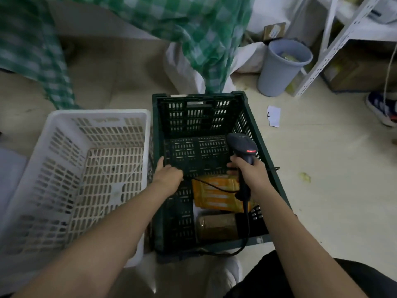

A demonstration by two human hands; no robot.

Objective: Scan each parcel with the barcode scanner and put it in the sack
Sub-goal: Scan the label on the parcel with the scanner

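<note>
A dark green crate (265, 147) stands on the floor in front of me. In its near end lie an orange parcel (214, 191) and a brown wrapped parcel (217, 227). My right hand (250, 176) grips the handle of a black barcode scanner (241, 143) above the orange parcel; a red light glows on its head, and its cable trails over the parcels. My left hand (168, 175) reaches into the crate's left side with fingers bent down and nothing visible in it. A green checked sack (204, 39) hangs just beyond the crate.
A white plastic basket (53, 134) sits to the left, touching the crate. A white sack (182, 69) lies behind the green one. At the right stand a grey bin (277, 69) and a white metal shelf (335, 46). A paper scrap (274, 116) and someone's shoe (381, 108) are on the floor.
</note>
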